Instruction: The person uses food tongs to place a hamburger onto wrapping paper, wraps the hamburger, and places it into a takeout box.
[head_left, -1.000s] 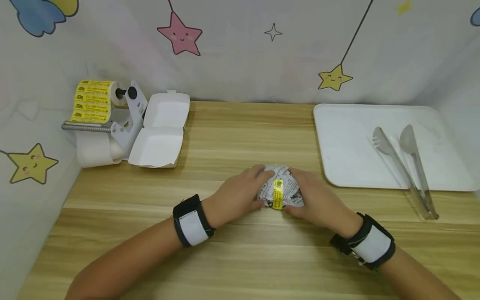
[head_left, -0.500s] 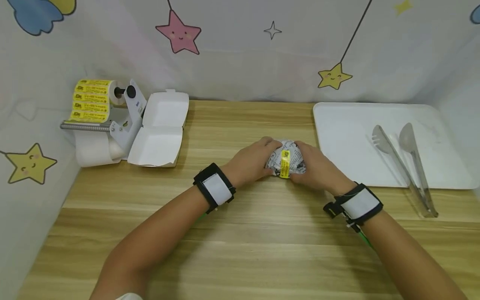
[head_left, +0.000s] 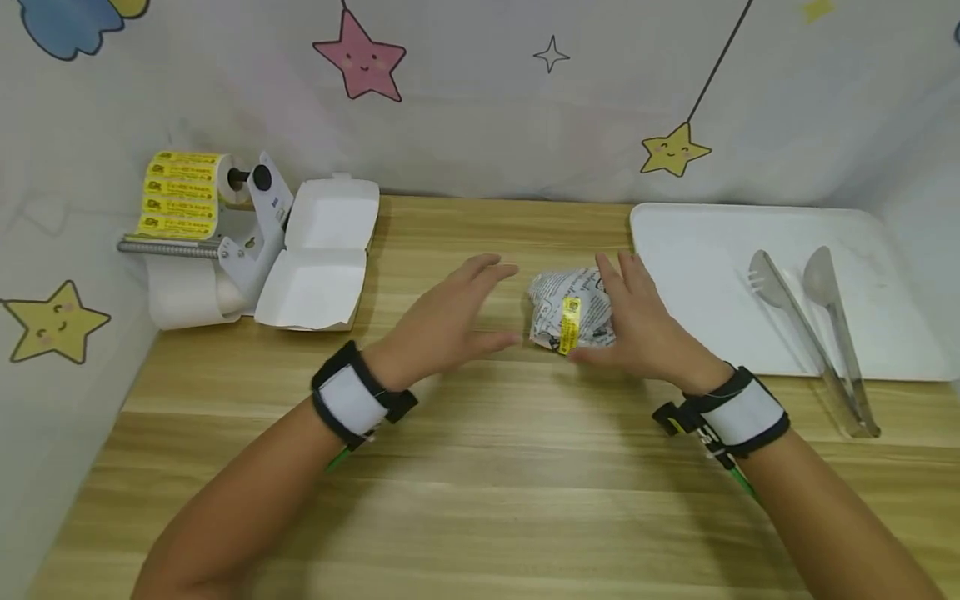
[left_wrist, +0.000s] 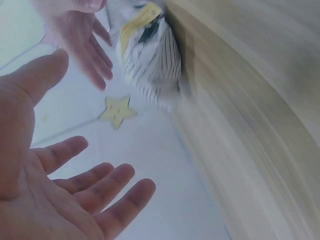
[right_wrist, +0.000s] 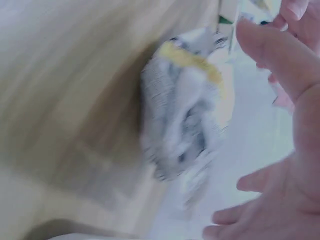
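A round bundle wrapped in newsprint-patterned paper [head_left: 551, 312] sits on the wooden table, a yellow label strip [head_left: 570, 325] stuck over its front. To its left, my left hand [head_left: 442, 321] is spread, with a gap between the fingertips and the paper. My right hand [head_left: 641, 321] stands at the bundle's right side, overlapping its edge in the head view. In the right wrist view the wrapped bundle [right_wrist: 185, 110] shows apart from the loosely spread right fingers. The left wrist view has the bundle [left_wrist: 150, 60] beyond my left fingers, its folded paper side showing.
At the back left stand a label dispenser [head_left: 255, 242] with a roll of yellow labels [head_left: 180, 196] and an opened white clamshell box [head_left: 315, 287]. On the right lies a white tray [head_left: 697, 292], with metal tongs [head_left: 817, 333] across it and over its front edge.
Both hands held the wrapped bundle and moved it farther back on the table. Now the left hand has drawn away to the left, and the right fingers have loosened from the paper.
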